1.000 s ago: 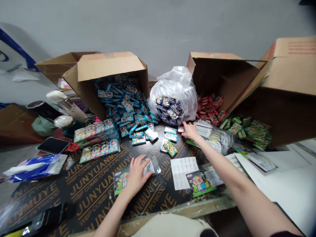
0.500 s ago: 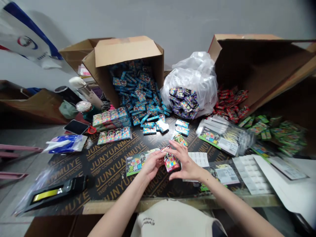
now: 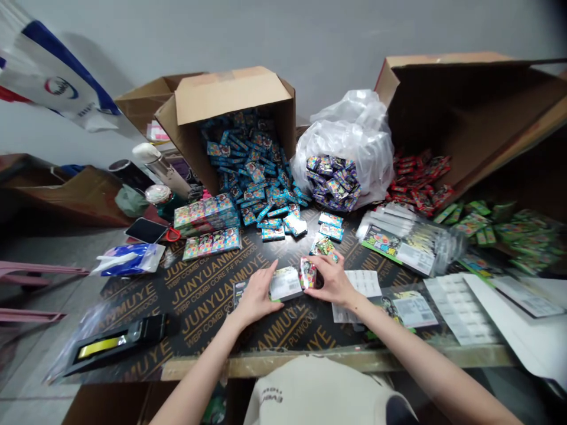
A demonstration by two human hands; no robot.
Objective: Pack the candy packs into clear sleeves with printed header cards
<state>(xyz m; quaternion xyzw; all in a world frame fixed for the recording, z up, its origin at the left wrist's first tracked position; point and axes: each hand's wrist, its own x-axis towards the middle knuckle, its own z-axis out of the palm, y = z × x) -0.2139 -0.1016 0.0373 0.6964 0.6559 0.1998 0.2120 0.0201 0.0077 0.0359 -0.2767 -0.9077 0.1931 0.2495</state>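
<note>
While the left hand (image 3: 254, 297) lay open on a sleeved card (image 3: 286, 283), the right hand (image 3: 333, 281) pinched a printed packet (image 3: 307, 273) just beside it.

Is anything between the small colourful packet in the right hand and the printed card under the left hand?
Nothing visible stands between them. The small colourful packet, pinched by the right hand, sits right at the edge of the printed card under the left hand. The loose green packets lie beyond, not in the way.
</note>
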